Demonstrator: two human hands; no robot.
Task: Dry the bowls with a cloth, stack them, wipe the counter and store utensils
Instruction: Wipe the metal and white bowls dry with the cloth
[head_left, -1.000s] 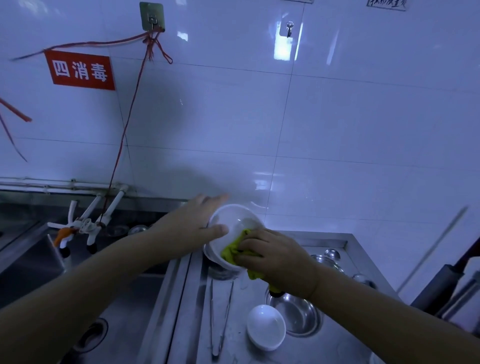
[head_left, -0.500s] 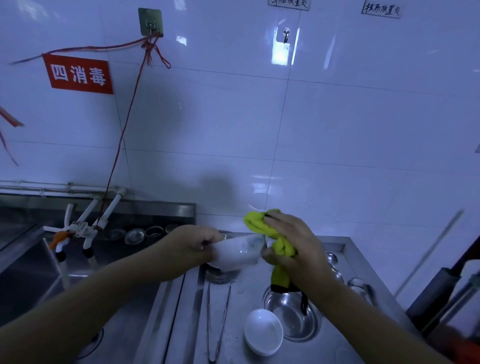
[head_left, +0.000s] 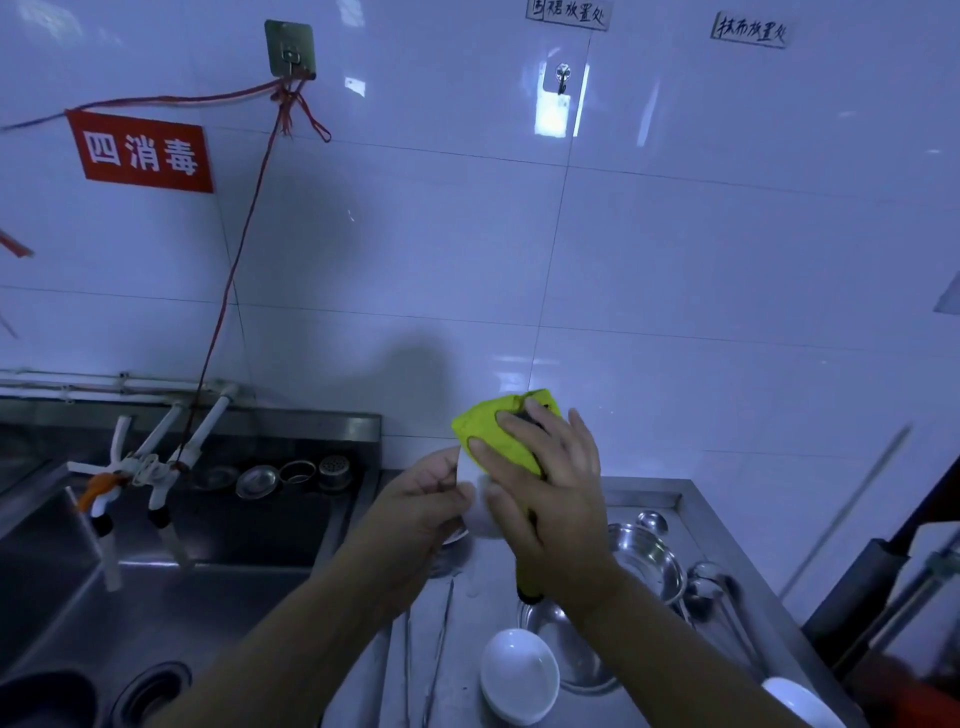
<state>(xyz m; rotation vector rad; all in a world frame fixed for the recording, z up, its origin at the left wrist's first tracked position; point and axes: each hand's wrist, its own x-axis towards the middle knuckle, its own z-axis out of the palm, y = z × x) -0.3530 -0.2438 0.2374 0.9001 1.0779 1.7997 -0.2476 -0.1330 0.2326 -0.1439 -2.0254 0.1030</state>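
My left hand (head_left: 418, 506) grips a white bowl (head_left: 475, 512) by its rim, held above the steel counter (head_left: 491, 592). My right hand (head_left: 553, 486) presses a yellow-green cloth (head_left: 496, 434) over the bowl's outer side, fingers spread on the cloth, thumb under the bowl. Most of the bowl is hidden between both hands. Another white bowl (head_left: 519, 675) lies upside down on the counter near me. A third white bowl (head_left: 795, 699) shows at the lower right edge.
Steel bowls (head_left: 647, 558) and ladles (head_left: 709, 582) sit on the counter's right side. Metal tongs (head_left: 439, 649) lie on the counter left of the upturned bowl. A sink (head_left: 171, 597) with taps (head_left: 156, 467) lies to the left. A dark handle (head_left: 872, 582) leans at right.
The bowl was turned from facing me to its side. My right hand took the cloth out of the bowl's inside and now presses it over the outer surface.
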